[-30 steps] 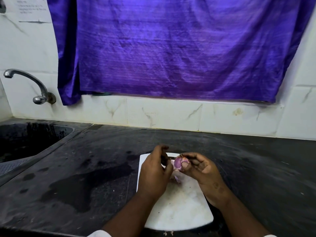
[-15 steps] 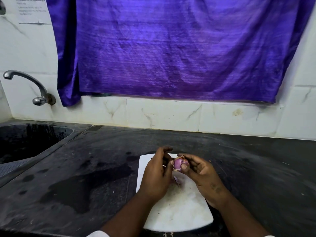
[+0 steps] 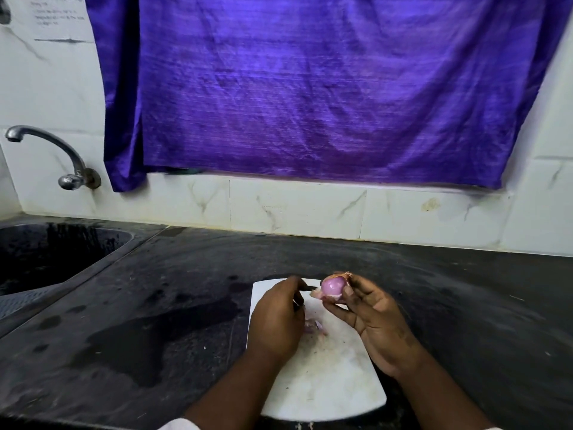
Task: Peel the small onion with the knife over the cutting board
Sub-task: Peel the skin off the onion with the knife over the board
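1. Two forearms come in from the 6 o'clock edge, a bit of white sleeve [image 3: 181, 425] showing at the left one.
2. A white cutting board [image 3: 328, 383] lies on the dark countertop [image 3: 155, 305], its long axis running from 6 toward 12 o'clock, its rounded end nearest the person.
3. A few pale purple peel scraps [image 3: 313, 325] lie on the board, between the two hands.
4. The left hand [image 3: 276, 321] is curled into a narrow grip around the knife [image 3: 305, 290]. Only a short dark stretch of the knife shows past the fingers, pointing toward 3 o'clock at the onion. I cannot tell whether its tip touches the onion.
5. The right hand [image 3: 375, 318] holds the small onion [image 3: 333, 287] by the fingertips, thumb below and fingers behind, palm turned toward 9 o'clock.
6. The onion is held above the far end of the board. Its bare purple side faces the knife; loose papery skin hangs at its 8 o'clock side and a dry tip sticks up toward 1 o'clock. It looks nearly round, so its long axis is hard to tell.
7. At 9 o'clock a dark sink [image 3: 46, 259] is sunk into the counter, with a metal tap [image 3: 62, 156] on the wall above it.
8. At 12 o'clock a purple curtain [image 3: 325, 88] hangs over the white tiled wall [image 3: 294, 209].
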Demonstrator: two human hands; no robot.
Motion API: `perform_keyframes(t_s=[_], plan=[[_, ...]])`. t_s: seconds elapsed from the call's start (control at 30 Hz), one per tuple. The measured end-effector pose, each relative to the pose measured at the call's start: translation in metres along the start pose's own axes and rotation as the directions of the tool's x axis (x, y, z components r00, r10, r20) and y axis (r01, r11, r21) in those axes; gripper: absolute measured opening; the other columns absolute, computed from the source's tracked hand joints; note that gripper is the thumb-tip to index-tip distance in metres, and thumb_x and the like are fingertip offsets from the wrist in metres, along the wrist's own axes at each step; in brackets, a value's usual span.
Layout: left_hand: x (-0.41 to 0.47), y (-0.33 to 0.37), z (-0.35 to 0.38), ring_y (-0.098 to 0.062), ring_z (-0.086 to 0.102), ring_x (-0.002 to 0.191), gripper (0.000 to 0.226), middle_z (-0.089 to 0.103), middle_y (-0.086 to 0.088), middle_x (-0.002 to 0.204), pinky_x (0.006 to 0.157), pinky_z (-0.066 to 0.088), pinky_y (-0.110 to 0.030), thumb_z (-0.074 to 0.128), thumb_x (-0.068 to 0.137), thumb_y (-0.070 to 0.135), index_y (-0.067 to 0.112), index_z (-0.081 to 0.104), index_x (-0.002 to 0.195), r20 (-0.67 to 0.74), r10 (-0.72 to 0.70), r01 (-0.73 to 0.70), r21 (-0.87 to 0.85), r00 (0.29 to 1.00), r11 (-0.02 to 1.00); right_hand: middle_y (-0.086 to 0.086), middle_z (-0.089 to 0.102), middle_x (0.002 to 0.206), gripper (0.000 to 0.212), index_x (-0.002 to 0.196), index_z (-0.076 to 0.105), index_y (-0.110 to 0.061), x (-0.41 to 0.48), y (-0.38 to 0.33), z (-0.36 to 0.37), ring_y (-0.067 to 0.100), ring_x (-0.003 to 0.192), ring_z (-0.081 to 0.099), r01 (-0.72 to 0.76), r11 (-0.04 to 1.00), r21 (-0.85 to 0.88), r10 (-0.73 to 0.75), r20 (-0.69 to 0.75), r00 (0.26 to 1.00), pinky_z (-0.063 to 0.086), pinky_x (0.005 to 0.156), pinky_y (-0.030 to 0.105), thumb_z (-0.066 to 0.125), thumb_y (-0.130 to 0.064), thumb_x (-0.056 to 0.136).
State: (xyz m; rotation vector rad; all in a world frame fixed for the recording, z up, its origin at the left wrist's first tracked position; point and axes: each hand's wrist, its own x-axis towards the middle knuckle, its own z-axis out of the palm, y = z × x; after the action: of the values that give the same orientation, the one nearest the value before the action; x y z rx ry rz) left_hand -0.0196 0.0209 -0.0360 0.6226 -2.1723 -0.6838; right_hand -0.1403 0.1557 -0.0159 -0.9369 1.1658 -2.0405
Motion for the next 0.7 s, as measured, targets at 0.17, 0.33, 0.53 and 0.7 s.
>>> perform_keyframes(t_s=[0.17,0.33,0.53,0.7], plan=[[-0.001,0.0,-0.001,-0.012,0.069,0.084,0.032,0.069,0.016,0.087,0.071,0.06,-0.041,0.06,0.09,0.006,0.03,0.066,0.11,-0.022,0.034,-0.035,-0.04,0.999,0.999,0.013,0.071,0.128,0.04,0.129,0.066,-0.016,0.0,0.007,-0.004,0.035,0.12,0.066,-0.037,0.985,-0.167,0.041,0.02,0.999,0.051,0.105,0.05,0.067,-0.017,0.09],[-0.002,0.005,-0.005,-0.003,0.07,0.096,0.032,0.077,0.014,0.101,0.08,0.056,-0.03,0.052,0.105,0.017,0.033,0.059,0.133,-0.132,0.069,-0.086,-0.128,0.989,0.988,0.018,0.074,0.118,0.032,0.125,0.06,-0.005,0.0,0.006,-0.002,0.031,0.103,0.074,-0.025,0.979,-0.201,0.021,-0.023,1.0,0.061,0.089,0.039,0.065,-0.003,0.093],[-0.007,0.015,-0.01,-0.005,0.071,0.103,0.044,0.075,0.019,0.106,0.08,0.06,-0.034,0.07,0.096,0.016,0.032,0.06,0.136,-0.062,0.129,-0.143,-0.357,0.99,0.923,0.015,0.076,0.11,0.024,0.116,0.064,-0.001,0.0,0.005,-0.001,0.032,0.102,0.074,0.014,0.958,-0.287,-0.021,-0.021,1.0,0.061,0.084,0.032,0.066,-0.007,0.093],[-0.005,0.015,-0.008,-0.007,0.072,0.088,0.046,0.074,0.011,0.096,0.069,0.058,-0.02,0.074,0.092,0.008,0.029,0.063,0.131,-0.069,0.087,-0.107,-0.403,0.994,0.909,0.004,0.077,0.11,0.027,0.114,0.069,-0.011,-0.001,0.006,-0.001,0.019,0.105,0.074,0.046,0.922,-0.384,-0.049,0.002,0.999,0.059,0.086,0.026,0.073,-0.01,0.088]])
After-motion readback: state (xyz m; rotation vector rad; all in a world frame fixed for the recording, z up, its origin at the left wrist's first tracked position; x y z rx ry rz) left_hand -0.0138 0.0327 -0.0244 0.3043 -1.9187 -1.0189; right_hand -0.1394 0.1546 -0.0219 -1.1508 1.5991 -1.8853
